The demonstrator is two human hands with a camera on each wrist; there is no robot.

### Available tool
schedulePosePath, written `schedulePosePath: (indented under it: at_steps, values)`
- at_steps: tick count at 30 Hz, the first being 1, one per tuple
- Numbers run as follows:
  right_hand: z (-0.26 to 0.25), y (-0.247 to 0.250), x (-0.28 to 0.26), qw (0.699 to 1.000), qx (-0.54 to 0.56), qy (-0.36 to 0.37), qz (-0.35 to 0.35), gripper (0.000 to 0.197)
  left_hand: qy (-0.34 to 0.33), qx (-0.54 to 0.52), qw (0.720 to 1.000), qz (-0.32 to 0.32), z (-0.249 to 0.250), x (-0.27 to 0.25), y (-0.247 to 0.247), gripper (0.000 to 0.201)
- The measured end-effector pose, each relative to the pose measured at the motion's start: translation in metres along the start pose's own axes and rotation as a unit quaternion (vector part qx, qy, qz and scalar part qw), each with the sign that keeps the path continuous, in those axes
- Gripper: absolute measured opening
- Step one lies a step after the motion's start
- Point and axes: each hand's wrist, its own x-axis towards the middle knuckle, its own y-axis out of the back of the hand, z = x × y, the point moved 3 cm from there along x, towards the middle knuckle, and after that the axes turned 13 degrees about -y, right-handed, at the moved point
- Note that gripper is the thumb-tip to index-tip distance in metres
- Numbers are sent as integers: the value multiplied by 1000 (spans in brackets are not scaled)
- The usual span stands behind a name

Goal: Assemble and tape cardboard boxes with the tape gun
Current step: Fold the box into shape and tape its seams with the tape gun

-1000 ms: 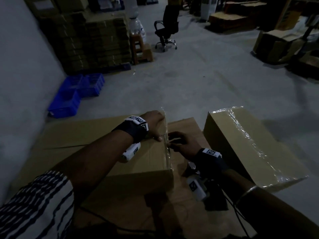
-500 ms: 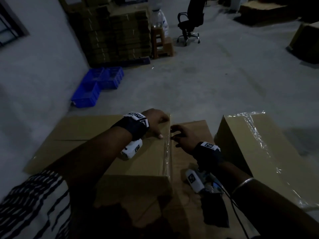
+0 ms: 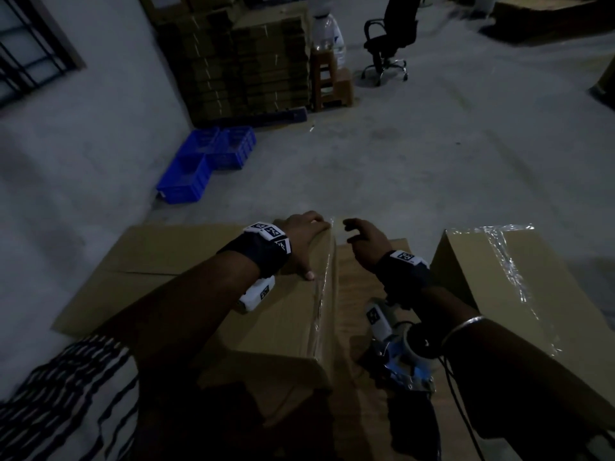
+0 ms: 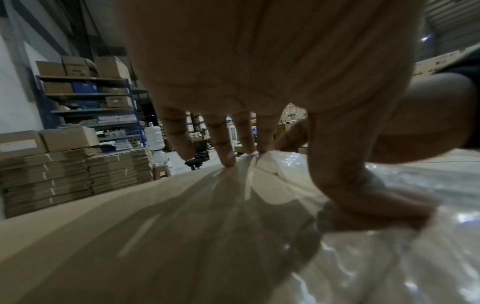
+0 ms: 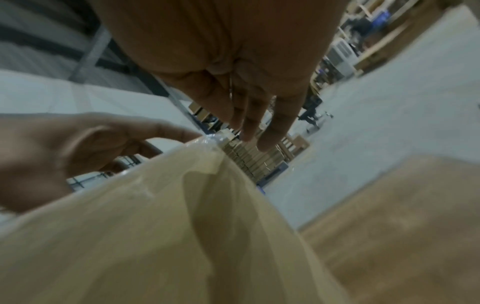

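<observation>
Fingers first: our left hand (image 3: 301, 242) lies flat on the top of the box (image 3: 276, 314), its fingers (image 4: 226, 152) straight and spread, tips pressing the clear tape (image 3: 324, 284) at the far edge, thumb pressing the tape nearer us; our right hand (image 3: 367, 242) hovers just beside the box's far right corner, fingers (image 5: 259, 115) loosely extended and holding nothing; a second ago that hand was lower, working at the tape along the right edge, and it has since come off and up toward the far corner; we judge the strip on this seam is laid and is being smoothed down; the tape gun (image 3: 399, 354) lies on the brown surface (image 3: 352, 294) near our right forearm, ungripped; another taped box (image 3: 519, 294) sits to the right.
</observation>
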Motion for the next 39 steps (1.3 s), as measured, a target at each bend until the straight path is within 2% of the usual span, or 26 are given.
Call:
schedulePosePath:
  at_steps: [4, 9, 12, 16, 20, 24, 31, 35, 39]
  values:
    - [-20, 8, 4, 998, -41, 45, -28, 70, 17, 7, 1000, -19, -1, 3, 3, 122]
    - [-27, -1, 13, 994, -90, 32, -56, 66, 23, 14, 999, -29, 1, 6, 9, 111]
    - [-18, -8, 13, 996, -65, 22, -54, 68, 28, 5, 999, -32, 2, 8, 9, 110]
    - [-6, -13, 9, 999, -29, 20, -42, 74, 22, 3, 999, -25, -3, 10, 7, 121]
    - [2, -19, -1, 999, 30, 2, -31, 73, 28, 20, 999, -42, -6, 14, 7, 113]
    - [12, -25, -11, 999, 30, 8, -21, 75, 43, 4, 997, -67, -8, 16, 8, 115]
    - [13, -9, 4, 999, 47, -23, 9, 59, 52, -27, 994, -95, -7, 20, 9, 135]
    - [13, -12, 9, 992, 106, -57, -46, 71, 59, -36, 992, -103, -9, 21, 8, 136]
    - [8, -20, 6, 995, 43, -48, -81, 77, 54, -44, 993, -98, -10, 23, 6, 129]
